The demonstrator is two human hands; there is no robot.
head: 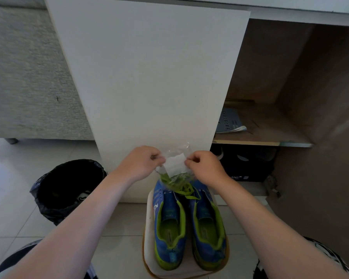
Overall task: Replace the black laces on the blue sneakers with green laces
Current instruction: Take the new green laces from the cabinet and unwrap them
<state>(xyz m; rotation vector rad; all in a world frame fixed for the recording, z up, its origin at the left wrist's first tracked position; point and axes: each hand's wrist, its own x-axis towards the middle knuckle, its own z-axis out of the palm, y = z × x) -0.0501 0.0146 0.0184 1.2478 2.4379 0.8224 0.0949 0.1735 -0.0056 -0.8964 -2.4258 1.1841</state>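
Two blue sneakers with green lining, the left sneaker (168, 224) and the right sneaker (209, 226), stand side by side on a white stool (149, 238), toes pointing away from me. Above their toes I hold a clear plastic bag (175, 166) with a white label; green laces (179, 181) hang in its lower part and spill onto the shoes. My left hand (139, 164) pinches the bag's left top edge. My right hand (205, 168) pinches its right top edge. No black laces show on the sneakers.
A bin lined with a black bag (69, 188) stands on the tiled floor at the left. A white cabinet panel (149, 77) rises right behind the stool. To the right, an open cabinet holds a booklet (230, 121) on a shelf and a dark shoebox (248, 166) below.
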